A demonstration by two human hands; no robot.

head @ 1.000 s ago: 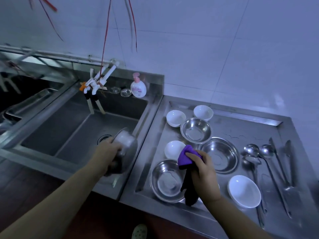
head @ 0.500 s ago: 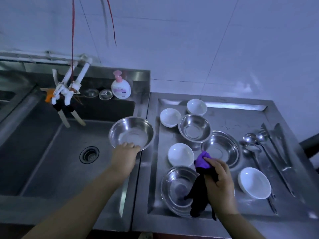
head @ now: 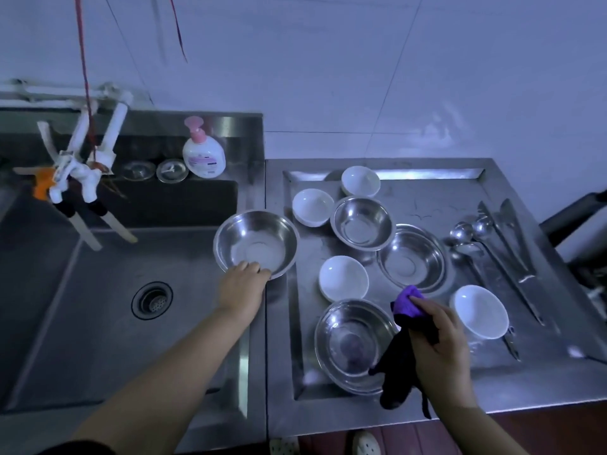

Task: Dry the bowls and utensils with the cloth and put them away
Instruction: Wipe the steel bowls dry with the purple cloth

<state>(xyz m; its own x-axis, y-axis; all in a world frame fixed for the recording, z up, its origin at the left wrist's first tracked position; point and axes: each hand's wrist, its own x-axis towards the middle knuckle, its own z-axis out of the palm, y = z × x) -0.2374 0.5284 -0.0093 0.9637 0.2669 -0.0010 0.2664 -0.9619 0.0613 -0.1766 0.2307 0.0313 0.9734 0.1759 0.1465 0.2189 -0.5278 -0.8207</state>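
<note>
Left hand (head: 242, 288) grips the near rim of a round stainless-steel bowl (head: 256, 243), held open-side up over the sink's right edge; right hand (head: 438, 349), clutching the bunched purple cloth (head: 409, 305), sits right of it, near.

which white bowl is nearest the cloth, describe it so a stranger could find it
Start at the steel draining tray right of the sink. Near its front right, beside the spoons, sits a white bowl, just right of the right hand gripping the purple cloth. It is the only white bowl on that side.
</note>
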